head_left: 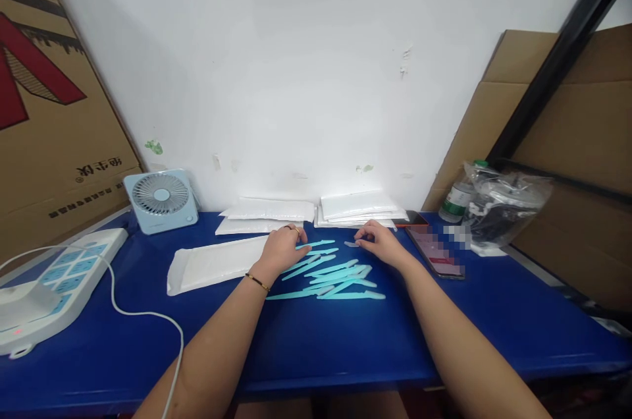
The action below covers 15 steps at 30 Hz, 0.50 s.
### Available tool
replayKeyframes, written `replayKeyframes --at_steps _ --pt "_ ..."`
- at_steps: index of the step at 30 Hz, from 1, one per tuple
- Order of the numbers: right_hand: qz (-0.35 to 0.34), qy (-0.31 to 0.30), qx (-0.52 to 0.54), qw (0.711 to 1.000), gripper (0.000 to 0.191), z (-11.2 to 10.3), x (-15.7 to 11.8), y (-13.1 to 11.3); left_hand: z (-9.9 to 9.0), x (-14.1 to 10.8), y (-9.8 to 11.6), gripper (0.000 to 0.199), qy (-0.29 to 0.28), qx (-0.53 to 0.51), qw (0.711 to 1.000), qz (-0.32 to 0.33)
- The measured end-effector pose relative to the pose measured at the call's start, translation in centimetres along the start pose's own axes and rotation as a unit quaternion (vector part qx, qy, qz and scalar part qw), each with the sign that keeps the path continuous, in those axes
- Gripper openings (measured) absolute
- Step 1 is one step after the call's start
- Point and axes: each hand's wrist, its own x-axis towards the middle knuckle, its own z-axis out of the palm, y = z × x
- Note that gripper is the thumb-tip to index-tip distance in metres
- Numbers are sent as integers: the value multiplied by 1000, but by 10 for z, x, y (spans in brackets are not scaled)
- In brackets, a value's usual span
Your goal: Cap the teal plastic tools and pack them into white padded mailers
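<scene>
A loose pile of slim turquoise eyebrow razors (340, 277) lies on the blue table between my hands, several with pale tips. My left hand (284, 249) is at the pile's upper left, its thumb and fingers closed on one turquoise eyebrow razor (320, 243) that points right. Across from it, my right hand (381, 244) pinches a small clear plastic cap (351, 244) at its fingertips. Under and beside my left wrist lies a white padded envelope (217, 264), partly hidden by that hand.
White padded envelopes are stacked along the wall, one stack (266, 209) left, another (363, 206) right. A blue fan (160, 200), power strip (74, 267) and white cable (143, 313) occupy the left. A phone (434, 251), bottle (454, 201) and plastic-wrapped item (498, 208) are right.
</scene>
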Motion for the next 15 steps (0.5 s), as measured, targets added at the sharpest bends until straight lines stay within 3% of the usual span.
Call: replayKeyframes --at_steps 4,8,11,15 --pt "-20 -74 4 997 17 15 -2 -25 -2 -6 7 20 -98 23 995 5" --pt "-43 -90 -28 995 17 35 1 -41 3 -6 10 17 -128 12 992 1" --pt "-52 -107 -36 992 14 40 2 -41 10 -5 10 19 -128 -9 991 29" --pt "-48 -126 -13 991 15 33 0 -39 17 -4 13 24 -51 -25 997 50"
